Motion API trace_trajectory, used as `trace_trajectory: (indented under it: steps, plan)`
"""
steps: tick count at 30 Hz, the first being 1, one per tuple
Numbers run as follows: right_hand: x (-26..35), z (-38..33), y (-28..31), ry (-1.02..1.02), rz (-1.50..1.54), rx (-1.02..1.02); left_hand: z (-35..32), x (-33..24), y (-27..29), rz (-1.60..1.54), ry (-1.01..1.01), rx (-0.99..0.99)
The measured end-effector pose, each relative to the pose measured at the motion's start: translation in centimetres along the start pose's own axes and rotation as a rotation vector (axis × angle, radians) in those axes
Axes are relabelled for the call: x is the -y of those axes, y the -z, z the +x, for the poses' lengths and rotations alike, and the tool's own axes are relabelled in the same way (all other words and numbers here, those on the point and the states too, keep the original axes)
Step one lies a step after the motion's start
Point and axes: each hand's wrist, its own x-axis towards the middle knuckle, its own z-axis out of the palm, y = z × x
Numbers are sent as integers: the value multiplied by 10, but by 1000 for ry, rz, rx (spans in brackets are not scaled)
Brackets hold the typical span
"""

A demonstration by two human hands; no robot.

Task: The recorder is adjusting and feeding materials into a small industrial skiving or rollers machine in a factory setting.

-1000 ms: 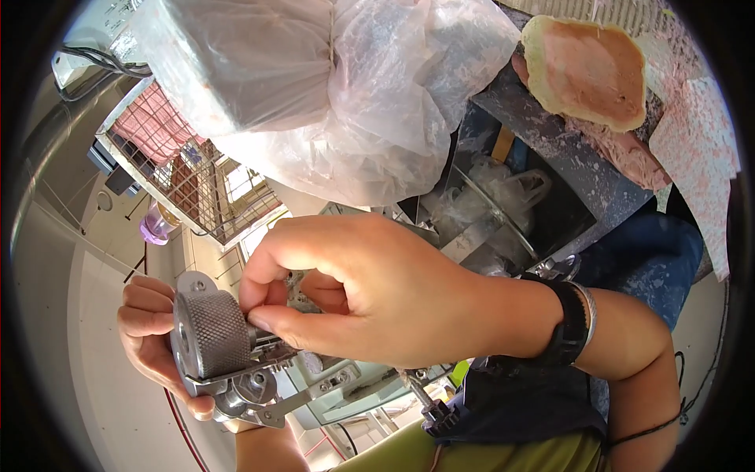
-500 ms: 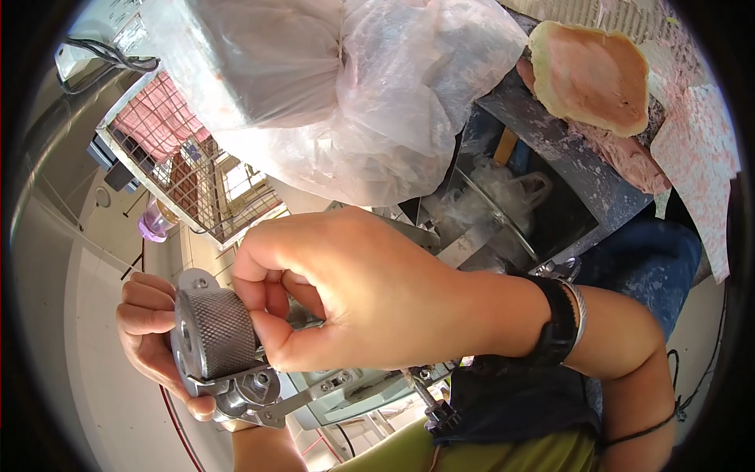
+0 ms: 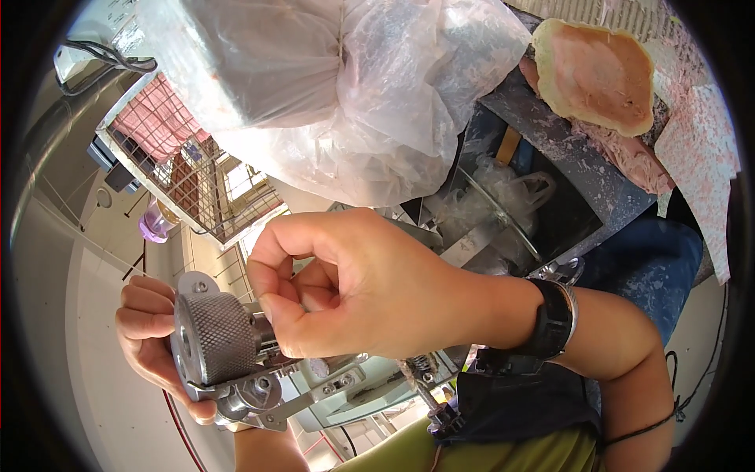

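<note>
Right hand (image 3: 370, 295), fingertips together, withdraws toward 3 o'clock, baring a shaft (image 3: 264, 332) beside the knurled roller (image 3: 219, 337) the left hand (image 3: 148, 342) clasps.

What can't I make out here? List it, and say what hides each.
All in the head view:
Anything pinched by the right hand: its own curled fingers cover it.
Most of the left hand's palm: hidden behind the knurled metal cylinder.
The contents of the white plastic bag: cloudy, folded plastic obscures them.
The bag's upper part: cut off by the picture's upper edge.
</note>
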Motion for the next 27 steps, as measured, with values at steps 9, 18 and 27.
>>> trace_trajectory:
  steps: [9,18,27]
  plan:
    - [3,-4,0,-84,75,-57,5,-2,-2,-20,1,37]
    - [19,7,12,-473,91,37,5,-4,6,5,31,85]
    - [26,8,11,-497,3,36,2,-2,-1,-27,23,37]
